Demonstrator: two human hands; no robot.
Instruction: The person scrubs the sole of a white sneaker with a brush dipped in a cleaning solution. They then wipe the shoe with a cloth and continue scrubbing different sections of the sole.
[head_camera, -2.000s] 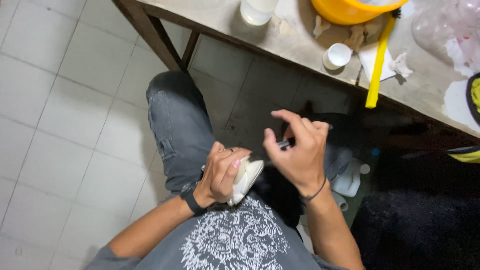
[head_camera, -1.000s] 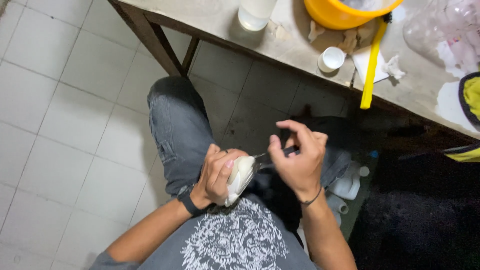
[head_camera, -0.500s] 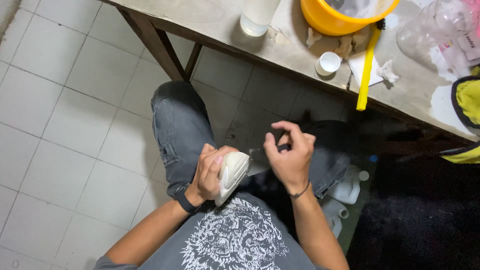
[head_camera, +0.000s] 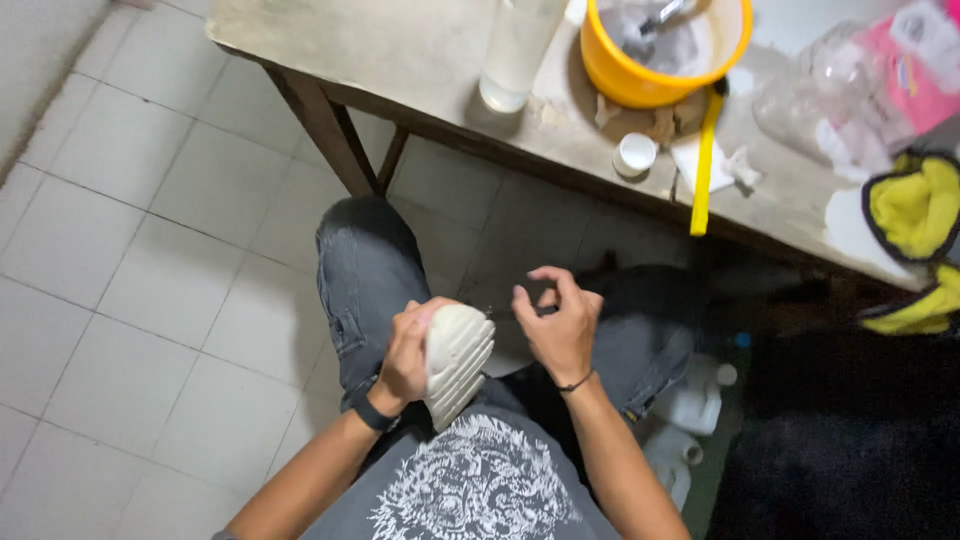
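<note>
L hand (head_camera: 405, 352) gripping white shoe (head_camera: 456, 362), R hand (head_camera: 556, 322) pinching thin tool

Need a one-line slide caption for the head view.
Seated person's left hand grips a white ridged shoe sole; right hand pinches something thin beside it.

left hand (head_camera: 405, 352) grips white shoe (head_camera: 456, 362) | right hand (head_camera: 558, 322) pinches thin tool beside it

the person is wearing a grey t-shirt (head_camera: 480, 495) with a white print, dark grey jeans (head_camera: 365, 265), a black watch (head_camera: 372, 412) and a thin black wristband (head_camera: 574, 383).
</note>
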